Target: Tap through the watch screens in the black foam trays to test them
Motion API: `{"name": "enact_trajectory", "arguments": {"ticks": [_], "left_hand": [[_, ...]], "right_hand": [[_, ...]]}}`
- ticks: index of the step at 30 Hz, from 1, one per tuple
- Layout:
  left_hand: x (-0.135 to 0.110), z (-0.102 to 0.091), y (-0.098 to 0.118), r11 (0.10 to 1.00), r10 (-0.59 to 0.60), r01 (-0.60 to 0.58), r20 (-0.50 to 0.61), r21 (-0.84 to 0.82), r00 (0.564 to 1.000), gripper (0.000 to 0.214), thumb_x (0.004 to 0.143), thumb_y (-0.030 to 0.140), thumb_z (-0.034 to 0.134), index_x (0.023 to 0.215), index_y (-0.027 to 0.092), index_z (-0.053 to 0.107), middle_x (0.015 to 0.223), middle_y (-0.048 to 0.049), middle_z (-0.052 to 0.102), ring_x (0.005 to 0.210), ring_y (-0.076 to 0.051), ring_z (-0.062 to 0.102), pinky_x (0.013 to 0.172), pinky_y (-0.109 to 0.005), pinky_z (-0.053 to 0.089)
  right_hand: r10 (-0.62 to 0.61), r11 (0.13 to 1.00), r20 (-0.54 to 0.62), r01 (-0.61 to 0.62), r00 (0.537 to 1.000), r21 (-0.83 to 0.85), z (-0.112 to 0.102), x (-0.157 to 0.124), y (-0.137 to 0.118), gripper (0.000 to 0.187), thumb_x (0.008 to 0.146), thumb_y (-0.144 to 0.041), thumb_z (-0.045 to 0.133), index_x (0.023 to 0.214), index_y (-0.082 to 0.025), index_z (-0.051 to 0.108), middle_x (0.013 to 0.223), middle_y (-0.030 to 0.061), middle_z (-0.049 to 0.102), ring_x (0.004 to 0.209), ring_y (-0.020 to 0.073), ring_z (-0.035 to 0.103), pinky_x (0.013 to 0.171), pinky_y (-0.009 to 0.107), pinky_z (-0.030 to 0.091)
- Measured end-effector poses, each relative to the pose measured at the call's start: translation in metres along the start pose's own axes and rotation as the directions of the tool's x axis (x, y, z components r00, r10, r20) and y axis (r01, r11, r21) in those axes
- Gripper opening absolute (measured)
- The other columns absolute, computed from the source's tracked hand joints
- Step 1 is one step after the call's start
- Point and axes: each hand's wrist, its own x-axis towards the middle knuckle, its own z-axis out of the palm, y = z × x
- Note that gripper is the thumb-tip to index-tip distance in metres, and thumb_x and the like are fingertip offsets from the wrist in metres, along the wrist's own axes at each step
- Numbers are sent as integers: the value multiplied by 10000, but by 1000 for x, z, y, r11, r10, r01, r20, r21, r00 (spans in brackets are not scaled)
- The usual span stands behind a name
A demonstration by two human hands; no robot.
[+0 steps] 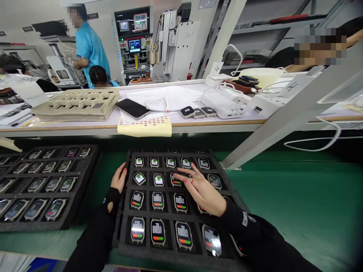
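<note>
A black foam tray (pixel 124 230) lies in front of me on the green mat, its pockets filled with several lit smartwatch bodies (pixel 157 200). My left hand (pixel 119 179) rests against the tray's left edge, fingers curled on the rim. Over the middle pockets lies my right hand (pixel 198 187), fingers stretched out, the fingertips touching a watch (pixel 176 180) in the second row. Neither hand holds anything.
A second black tray (pixel 82 185) of dark-screened watches sits to the left. The raised shelf behind carries a beige moulded tray (pixel 76 104), a phone (pixel 132 108), papers, three loose watches (pixel 197 112) and white chargers. A slanted metal post (pixel 283 117) crosses right. People stand behind.
</note>
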Motion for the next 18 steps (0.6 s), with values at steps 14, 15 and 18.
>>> {"name": "enact_trajectory", "arguments": {"ticks": [14,15,18], "left_hand": [[0,3,-3,1000,-7,7,-2,10,1000,438,928,402,485,1313,207,558,1371,-77,559,1266,-226,524,1082,-354,429],[-1,3,-4,1000,-7,7,-2,13,1000,438,928,407,488,1314,213,557,1367,-76,563,1261,-225,528,1079,-353,433],[-3,2,-5,1000,-6,6,2,18,1000,448,926,436,499,1318,226,555,1363,-75,564,1254,-225,535,1074,-351,437]], "right_hand": [[-101,995,223,94,970,42,24,30,-26,467,1041,-230,227,1288,-80,594,1210,127,651,1308,276,438,1169,630,121],[-110,994,223,103,969,41,27,31,-26,462,1041,-228,231,1283,-89,599,1214,120,651,1310,278,435,1168,633,122],[-131,991,225,127,966,35,34,31,-25,452,1036,-218,243,1225,-116,640,1173,102,675,1304,291,441,1161,647,113]]}}
